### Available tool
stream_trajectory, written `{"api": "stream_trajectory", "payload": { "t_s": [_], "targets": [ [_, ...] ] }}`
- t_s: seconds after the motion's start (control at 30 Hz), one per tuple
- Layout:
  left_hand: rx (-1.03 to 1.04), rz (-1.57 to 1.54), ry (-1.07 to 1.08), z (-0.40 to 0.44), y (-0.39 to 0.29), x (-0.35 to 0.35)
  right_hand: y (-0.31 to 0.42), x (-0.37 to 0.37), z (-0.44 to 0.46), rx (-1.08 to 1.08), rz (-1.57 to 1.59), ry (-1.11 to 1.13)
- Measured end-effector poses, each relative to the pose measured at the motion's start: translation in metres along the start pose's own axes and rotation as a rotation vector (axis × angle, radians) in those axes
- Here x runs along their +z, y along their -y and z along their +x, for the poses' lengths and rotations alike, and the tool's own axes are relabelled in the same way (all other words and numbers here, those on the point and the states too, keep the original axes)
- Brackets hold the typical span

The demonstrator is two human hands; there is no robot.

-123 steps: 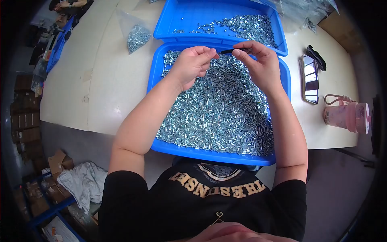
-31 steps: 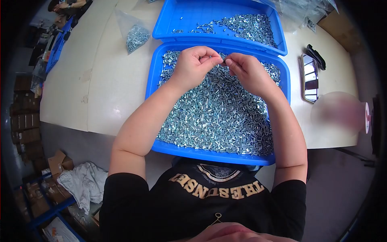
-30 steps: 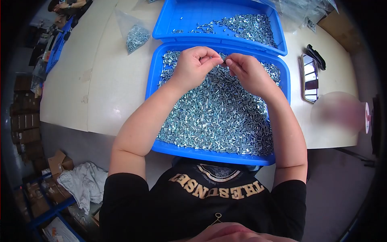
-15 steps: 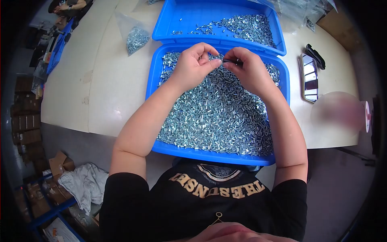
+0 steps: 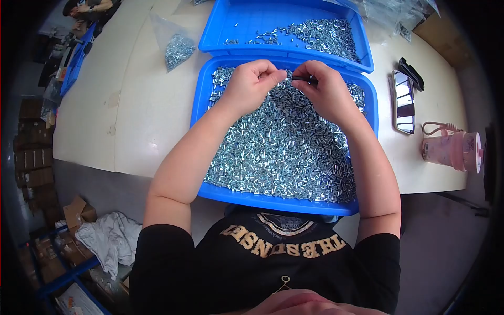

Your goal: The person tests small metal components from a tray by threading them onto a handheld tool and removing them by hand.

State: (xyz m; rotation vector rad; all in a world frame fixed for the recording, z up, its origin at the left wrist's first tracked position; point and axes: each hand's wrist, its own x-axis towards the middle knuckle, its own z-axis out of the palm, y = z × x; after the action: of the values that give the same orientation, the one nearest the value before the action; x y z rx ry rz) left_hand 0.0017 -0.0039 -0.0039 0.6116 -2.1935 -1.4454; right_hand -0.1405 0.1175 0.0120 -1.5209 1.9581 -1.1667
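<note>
My left hand (image 5: 249,88) hovers over the far part of a blue tray (image 5: 194,110), its thumb and index finger pinched together. Anything between those fingertips is too small to make out. Just to the right, my right hand (image 5: 326,92) is closed around a thin black tool (image 5: 300,78) that points toward the left fingertips. Its exact kind is mostly hidden by the fingers. Below both hands, small silvery metal cylinders (image 5: 278,152) fill the tray in a thick layer.
Behind stands a second blue tray (image 5: 247,21) with a pile of similar metal pieces (image 5: 328,37). A clear bag of pieces (image 5: 178,50) lies at left. To the right are a phone (image 5: 403,102), a black case (image 5: 411,73) and a pink cup (image 5: 446,149). Another person sits far left.
My left fingertips have drawn slightly left, away from the tip of the black tool, opening a small gap. The right hand stays nearly in place.
</note>
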Motion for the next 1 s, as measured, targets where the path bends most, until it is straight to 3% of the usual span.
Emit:
{"api": "stream_trajectory", "payload": {
  "t_s": [0.2,0.27,0.6,0.77,0.9,1.0],
  "targets": [
    [0.096,0.016,-0.039,-0.001,-0.004,0.001,0.0,-0.001,0.0,-0.01,0.006,-0.002],
    [0.017,0.008,-0.028,-0.001,-0.002,0.001,0.0,-0.001,0.0,-0.01,0.006,-0.004],
    [0.059,0.029,-0.02,-0.001,-0.001,0.002,0.001,-0.001,0.0,-0.016,-0.006,-0.016],
    [-0.079,-0.003,0.021,0.001,0.0,0.002,0.001,-0.001,0.0,-0.037,-0.027,-0.026],
    [0.001,-0.145,-0.024,0.001,0.007,0.007,0.001,-0.001,0.001,-0.051,0.022,-0.056],
    [0.065,0.061,0.048,-0.001,0.005,0.003,0.003,-0.003,0.0,-0.049,-0.027,-0.041]
  ]
}}
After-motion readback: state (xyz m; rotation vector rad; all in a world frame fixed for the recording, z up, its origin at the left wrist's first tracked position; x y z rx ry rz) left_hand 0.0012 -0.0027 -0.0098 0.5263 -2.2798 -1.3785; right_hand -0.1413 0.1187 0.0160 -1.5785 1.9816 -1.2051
